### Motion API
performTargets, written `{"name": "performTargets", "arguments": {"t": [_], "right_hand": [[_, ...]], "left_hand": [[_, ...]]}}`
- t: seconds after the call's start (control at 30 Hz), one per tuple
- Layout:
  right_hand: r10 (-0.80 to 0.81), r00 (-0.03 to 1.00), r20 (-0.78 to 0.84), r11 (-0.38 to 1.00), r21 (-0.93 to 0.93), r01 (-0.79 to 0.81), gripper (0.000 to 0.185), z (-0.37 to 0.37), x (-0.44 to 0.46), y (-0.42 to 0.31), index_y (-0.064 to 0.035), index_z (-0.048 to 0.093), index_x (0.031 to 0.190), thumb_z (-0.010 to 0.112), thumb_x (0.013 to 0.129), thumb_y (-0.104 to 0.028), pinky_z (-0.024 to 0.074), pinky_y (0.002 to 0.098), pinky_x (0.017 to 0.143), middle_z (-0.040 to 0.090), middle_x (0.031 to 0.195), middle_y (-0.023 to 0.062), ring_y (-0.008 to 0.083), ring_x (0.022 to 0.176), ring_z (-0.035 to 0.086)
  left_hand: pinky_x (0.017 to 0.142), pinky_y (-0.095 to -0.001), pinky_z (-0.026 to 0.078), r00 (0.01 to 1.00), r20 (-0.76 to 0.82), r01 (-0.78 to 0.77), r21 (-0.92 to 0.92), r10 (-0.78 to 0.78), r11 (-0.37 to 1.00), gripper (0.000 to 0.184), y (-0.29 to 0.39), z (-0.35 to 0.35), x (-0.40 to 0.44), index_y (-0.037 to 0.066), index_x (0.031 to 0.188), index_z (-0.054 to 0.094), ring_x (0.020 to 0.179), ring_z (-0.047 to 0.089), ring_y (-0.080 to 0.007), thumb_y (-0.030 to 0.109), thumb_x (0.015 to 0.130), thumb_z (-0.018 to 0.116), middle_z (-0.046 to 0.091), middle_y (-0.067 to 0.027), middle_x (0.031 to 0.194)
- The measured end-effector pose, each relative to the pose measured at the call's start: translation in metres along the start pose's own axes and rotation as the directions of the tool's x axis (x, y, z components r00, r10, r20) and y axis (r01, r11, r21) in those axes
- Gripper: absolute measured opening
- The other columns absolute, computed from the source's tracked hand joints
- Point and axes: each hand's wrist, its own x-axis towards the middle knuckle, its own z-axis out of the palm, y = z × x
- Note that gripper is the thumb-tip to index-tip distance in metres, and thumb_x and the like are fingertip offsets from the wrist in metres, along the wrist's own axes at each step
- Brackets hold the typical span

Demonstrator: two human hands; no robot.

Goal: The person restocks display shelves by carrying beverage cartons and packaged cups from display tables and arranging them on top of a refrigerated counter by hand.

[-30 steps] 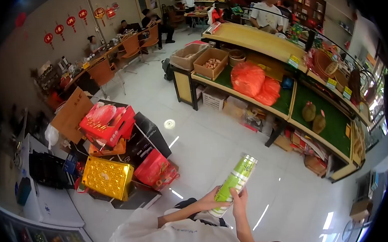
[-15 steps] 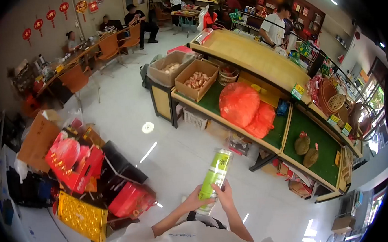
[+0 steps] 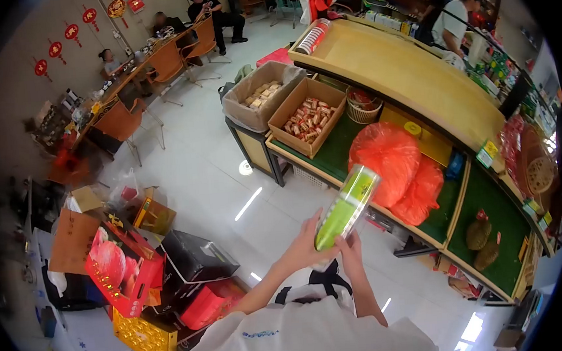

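Observation:
In front of my body is a clear plastic canister with a bright green label, tilted with its upper end away from me to the right. My left hand wraps round its lower left side. My right hand grips the lower right side near the base. What is inside the canister is hidden by the label. Beyond it stands a wooden display stand; the canister's top overlaps a red plastic bag on the green lower shelf in my view.
Left of me lie stacked cartons, among them a red gift box and a gold box. A carton of small wrapped packets and a lined bin sit on the stand. Two durians rest at right. Several people are farther back.
The view has shifted, and the stand now appears closer. Both hands keep hold of the canister, which has risen and leans more to the right.

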Motion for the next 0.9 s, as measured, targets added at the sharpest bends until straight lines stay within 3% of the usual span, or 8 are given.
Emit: {"name": "performTargets", "arguments": {"t": [0.1,0.17,0.4,0.57,0.67,0.77,0.83,0.9], "right_hand": [[-0.062,0.995,-0.081,0.995,0.079,0.068,0.050,-0.008,0.090,-0.022,0.0025,0.040,0.129,0.061,0.086,-0.009,0.0408,0.0317,0.096,0.054,0.119,0.0107,0.0188,0.109,0.052],[-0.085,0.995,-0.055,0.996,0.035,0.087,0.052,-0.017,0.157,-0.051,0.0020,0.038,0.132,0.061,0.086,-0.008,0.0401,0.0315,0.097,0.053,0.120,0.0112,0.0190,0.111,0.051],[-0.203,0.968,0.146,0.979,0.060,0.196,0.070,-0.017,0.306,-0.127,-0.0030,0.013,0.145,0.056,0.090,-0.006,0.0336,0.0343,0.105,0.032,0.142,0.0164,0.0244,0.127,0.039],[-0.241,0.958,0.154,0.947,-0.177,0.266,0.071,-0.014,0.380,-0.134,-0.0030,0.020,0.145,0.061,0.087,-0.006,0.0475,0.0297,0.090,0.038,0.141,0.0171,0.0221,0.113,0.053],[-0.424,0.877,0.228,0.727,-0.492,0.479,0.089,-0.007,0.440,-0.140,-0.0006,0.014,0.147,0.070,0.078,-0.007,0.0451,0.0349,0.093,0.044,0.136,0.0206,0.0246,0.112,0.055],[-0.509,0.835,0.209,0.459,-0.755,0.468,0.088,-0.004,0.511,-0.149,0.0002,0.022,0.145,0.075,0.076,-0.016,0.0439,0.0391,0.093,0.051,0.125,0.0250,0.0329,0.111,0.055],[-0.542,0.818,0.193,0.371,-0.818,0.439,0.085,0.004,0.552,-0.155,-0.0001,0.026,0.143,0.075,0.077,-0.020,0.0430,0.0399,0.093,0.053,0.121,0.0253,0.0357,0.110,0.054],[-0.533,0.831,0.156,0.344,-0.858,0.381,0.079,0.018,0.582,-0.161,0.0002,0.031,0.141,0.074,0.078,-0.020,0.0423,0.0398,0.094,0.054,0.119,0.0250,0.0363,0.110,0.054]], "left_hand": [[0.100,-0.0417,0.038,1.000,-0.027,0.016,0.083,-0.014,0.996,0.100,0.022,-0.013,0.069,0.000,0.144,0.017,0.121,0.040,-0.0423,0.040,0.074,0.075,0.033,-0.0279,0.134],[0.102,-0.0422,0.036,0.986,-0.045,-0.144,0.277,0.162,0.950,0.097,0.021,-0.015,0.118,0.000,0.144,0.016,0.122,0.039,-0.0418,0.038,0.076,0.074,0.032,-0.0276,0.135],[0.102,-0.0399,0.034,0.936,-0.286,-0.151,0.208,0.208,0.966,0.090,0.024,-0.037,0.288,-0.004,0.142,0.021,0.119,0.043,-0.0371,0.033,0.079,0.071,0.041,-0.0255,0.129],[0.104,-0.0409,0.031,0.892,-0.314,-0.290,0.154,0.325,0.945,0.086,0.010,-0.077,0.401,-0.007,0.141,0.023,0.125,0.040,-0.0380,0.034,0.081,0.070,0.040,-0.0282,0.132],[0.105,-0.0418,0.031,0.886,-0.265,-0.370,0.085,0.379,0.925,0.084,0.002,-0.103,0.471,-0.008,0.139,0.025,0.125,0.040,-0.0381,0.035,0.082,0.068,0.041,-0.0275,0.131],[0.105,-0.0438,0.030,0.891,-0.206,-0.385,0.123,0.403,0.914,0.080,-0.006,-0.137,0.545,-0.008,0.136,0.030,0.121,0.043,-0.0406,0.041,0.083,0.065,0.044,-0.0294,0.126],[0.104,-0.0473,0.028,0.871,-0.175,-0.346,0.447,0.460,0.825,0.077,-0.008,-0.162,0.580,-0.008,0.134,0.035,0.122,0.040,-0.0421,0.045,0.084,0.061,0.045,-0.0291,0.126],[0.104,-0.0544,0.024,0.819,-0.222,-0.369,0.504,0.530,0.781,0.078,-0.024,-0.174,0.620,-0.008,0.132,0.039,0.124,0.036,-0.0432,0.049,0.083,0.058,0.043,-0.0267,0.130]]}}
